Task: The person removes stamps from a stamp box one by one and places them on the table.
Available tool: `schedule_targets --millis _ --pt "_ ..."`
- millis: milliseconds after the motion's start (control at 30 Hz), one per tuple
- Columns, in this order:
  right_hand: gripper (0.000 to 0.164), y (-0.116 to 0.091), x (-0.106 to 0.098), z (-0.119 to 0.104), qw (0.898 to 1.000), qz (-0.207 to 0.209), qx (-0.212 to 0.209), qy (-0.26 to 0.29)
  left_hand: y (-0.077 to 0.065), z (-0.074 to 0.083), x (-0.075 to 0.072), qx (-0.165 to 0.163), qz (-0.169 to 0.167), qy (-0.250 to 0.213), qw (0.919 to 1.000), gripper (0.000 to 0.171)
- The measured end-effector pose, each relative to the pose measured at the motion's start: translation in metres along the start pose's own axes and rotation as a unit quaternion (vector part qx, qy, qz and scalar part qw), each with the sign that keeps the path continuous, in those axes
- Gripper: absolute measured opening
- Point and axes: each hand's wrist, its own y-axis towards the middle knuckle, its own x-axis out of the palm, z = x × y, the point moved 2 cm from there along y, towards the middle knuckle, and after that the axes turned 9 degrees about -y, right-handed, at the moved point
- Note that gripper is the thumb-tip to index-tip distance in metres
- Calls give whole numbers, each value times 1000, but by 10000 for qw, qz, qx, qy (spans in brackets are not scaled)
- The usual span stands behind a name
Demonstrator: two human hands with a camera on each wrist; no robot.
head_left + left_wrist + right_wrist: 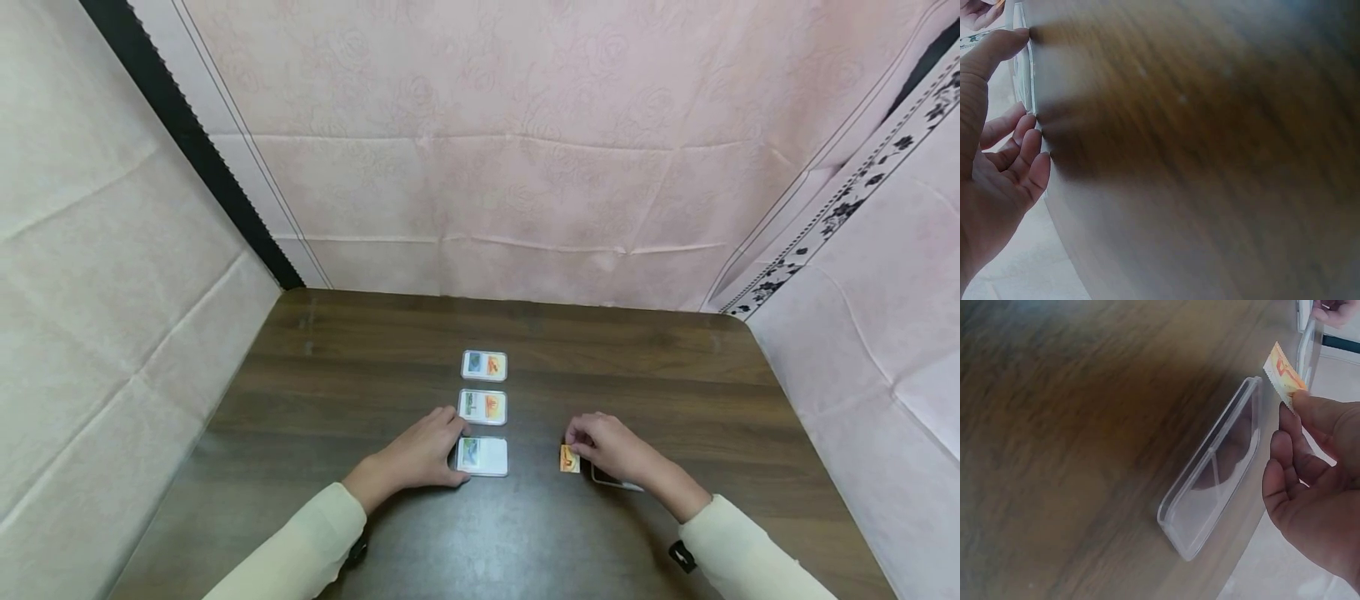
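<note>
My right hand (611, 442) pinches a small orange stamp (1285, 372) with serrated edges between thumb and fingertips, held over the table. Beneath that hand lies a clear plastic lid (1213, 469), partly covered by it in the head view. My left hand (423, 454) holds the nearest white case (492, 458) at its left side, thumb by the near corner and fingers by the far one. A blue-green stamp (470, 452) lies in this case's left half; its right half is plain white. Farther back, a middle case (483, 407) and a far case (484, 365) each show two stamps.
The three cases form a column on the dark wooden table (360, 350). Pale cloth (525, 192) hangs along the table's back edge and both sides.
</note>
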Motion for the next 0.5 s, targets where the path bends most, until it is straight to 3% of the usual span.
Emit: schedule_targets --millis 200,500 --pt "13 -2 6 0 9977 395 -299 -469 -1 1 -1 -48 -20 -37 10000 59" --pt "14 -6 10 0 9951 555 -123 -809 -1 0 0 -118 -71 -75 9999 60"
